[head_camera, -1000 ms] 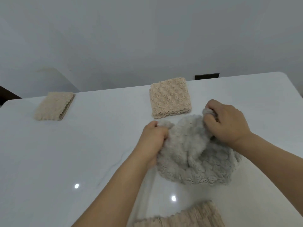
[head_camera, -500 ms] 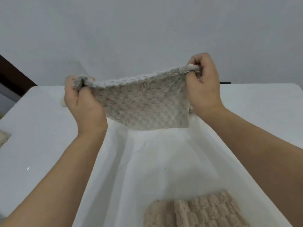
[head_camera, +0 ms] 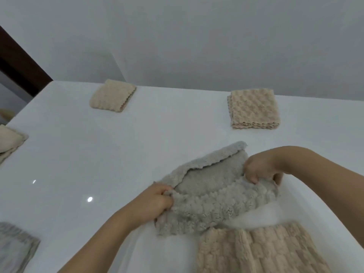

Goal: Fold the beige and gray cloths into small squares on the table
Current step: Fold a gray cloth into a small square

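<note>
A fluffy gray cloth lies partly doubled over on the white table, its far edge flat and its near part lifted. My left hand pinches the cloth's left corner. My right hand grips its right corner. An unfolded beige cloth lies just in front of the gray one, at the near edge. Two beige cloths sit folded into squares at the back: one at the back left, one at the back right.
Another beige cloth lies at the table's left edge. A gray cloth sits at the near left corner. A pale wall runs behind the table, with a dark wooden frame at the far left.
The gray cloth was bunched on the table, then held stretched up in the air by both hands. Both hands have now brought it down and laid it doubled over on the table.
</note>
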`<state>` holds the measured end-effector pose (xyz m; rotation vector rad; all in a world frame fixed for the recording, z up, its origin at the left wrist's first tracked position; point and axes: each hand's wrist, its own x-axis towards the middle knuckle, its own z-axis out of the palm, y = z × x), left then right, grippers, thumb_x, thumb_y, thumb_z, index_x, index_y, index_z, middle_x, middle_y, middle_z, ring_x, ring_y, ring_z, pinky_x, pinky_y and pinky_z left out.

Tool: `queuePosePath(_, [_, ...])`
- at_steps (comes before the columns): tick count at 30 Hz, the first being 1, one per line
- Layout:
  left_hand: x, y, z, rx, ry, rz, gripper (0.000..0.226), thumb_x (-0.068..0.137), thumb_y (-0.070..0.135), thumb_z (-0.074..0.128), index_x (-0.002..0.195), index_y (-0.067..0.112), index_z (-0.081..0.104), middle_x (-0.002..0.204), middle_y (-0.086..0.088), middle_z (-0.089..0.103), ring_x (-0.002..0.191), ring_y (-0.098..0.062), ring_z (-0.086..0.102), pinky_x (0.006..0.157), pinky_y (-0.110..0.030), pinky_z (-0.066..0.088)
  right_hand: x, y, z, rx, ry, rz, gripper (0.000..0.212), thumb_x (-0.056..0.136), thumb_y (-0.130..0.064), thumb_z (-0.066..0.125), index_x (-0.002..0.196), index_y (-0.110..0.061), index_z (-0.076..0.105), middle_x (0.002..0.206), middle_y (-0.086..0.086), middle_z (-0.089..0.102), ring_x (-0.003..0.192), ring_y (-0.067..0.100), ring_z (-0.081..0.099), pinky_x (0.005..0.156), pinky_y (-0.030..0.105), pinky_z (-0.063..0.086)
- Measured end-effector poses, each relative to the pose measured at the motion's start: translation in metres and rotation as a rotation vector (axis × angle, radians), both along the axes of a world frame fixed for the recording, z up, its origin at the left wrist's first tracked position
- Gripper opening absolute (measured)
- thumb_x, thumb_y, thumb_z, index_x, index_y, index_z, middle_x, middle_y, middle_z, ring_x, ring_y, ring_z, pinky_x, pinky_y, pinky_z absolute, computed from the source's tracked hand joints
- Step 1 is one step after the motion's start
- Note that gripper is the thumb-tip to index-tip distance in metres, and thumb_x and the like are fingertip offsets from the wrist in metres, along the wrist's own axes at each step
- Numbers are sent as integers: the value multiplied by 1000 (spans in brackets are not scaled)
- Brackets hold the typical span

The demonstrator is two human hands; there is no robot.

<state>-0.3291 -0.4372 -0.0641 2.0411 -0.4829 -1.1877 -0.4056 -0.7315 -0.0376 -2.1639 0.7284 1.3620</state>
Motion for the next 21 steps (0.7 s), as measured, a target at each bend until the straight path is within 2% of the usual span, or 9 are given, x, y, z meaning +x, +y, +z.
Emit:
queuePosePath(1, [3, 0, 1, 19, -1, 41, 11, 64, 13, 47, 59, 17, 38, 59, 1, 38, 56, -16, 36, 50, -26, 25, 2, 0, -1, -9, -1, -3, 54, 76, -12, 52, 131, -11, 48, 129, 22, 49, 97, 38, 62, 73, 43, 60])
queuePosePath(3, [11, -3, 3, 60, -20, 143, 8, 66, 16, 48, 63, 16, 41, 63, -3, 40, 59, -18, 37, 52, -27, 26, 9, 3, 1, -40, -83, -13, 41, 78, -12, 54, 119, -8, 57, 115, 20, 58, 88, 34, 65, 65, 38, 60])
queuePosePath(6, [22, -3, 2, 30, -221, 308, 18, 77, 12, 48, 61, 17, 40, 59, -2, 40, 57, -16, 38, 56, -30, 26, 22, 11, 2, -174, -405, 12, 20, 82, -15, 53, 98, -10, 62, 95, 9, 63, 78, 22, 62, 58, 26, 48])
queuePosePath(9, [28, 1, 0, 12, -453, 397, 25, 82, 8, 46, 63, 16, 32, 60, -2, 34, 57, -16, 32, 57, -32, 23, 33, 19, -6, -276, -693, -8, 10, 90, -18, 46, 95, -16, 53, 92, 3, 58, 74, 16, 53, 57, 28, 38])
queuePosePath(14, [37, 4, -11, 30, -721, 399, 28, 85, 7, 46, 64, 12, 28, 63, -4, 35, 59, -16, 32, 55, -33, 25, 44, 33, -33, -414, -1035, -98, 18, 92, -8, 44, 109, -9, 50, 105, 11, 51, 83, 27, 50, 64, 33, 38])
queuePosePath(17, [44, 0, -20, 84, -796, 404, 29, 87, 15, 47, 63, 13, 31, 71, 0, 41, 70, -19, 40, 58, -33, 29, 51, 41, -43, -531, -998, -63, 23, 85, -4, 48, 109, -5, 49, 109, 15, 49, 93, 31, 47, 69, 34, 34])
queuePosePath(18, [47, -2, -23, 105, -821, 406, 24, 88, 19, 48, 66, 16, 40, 80, 0, 46, 79, -20, 43, 64, -34, 35, 53, 43, -47, -580, -984, -70, 25, 84, -5, 47, 108, -4, 49, 110, 16, 49, 97, 32, 47, 71, 35, 33])
queuePosePath(20, [48, -4, -28, 146, -875, 408, 8, 89, 26, 53, 88, 18, 54, 99, 2, 49, 93, -20, 43, 77, -35, 41, 51, 48, -57, -722, -1036, -131, 27, 81, -10, 38, 102, -1, 52, 105, 19, 51, 96, 35, 48, 72, 39, 31])
queuePosePath(21, [47, -5, -29, 170, -906, 397, 14, 88, 26, 55, 100, 18, 56, 105, 2, 49, 96, -20, 42, 80, -35, 40, 48, 53, -62, -779, -1074, -179, 34, 77, -12, 30, 96, 1, 55, 99, 21, 53, 90, 36, 50, 70, 39, 31])
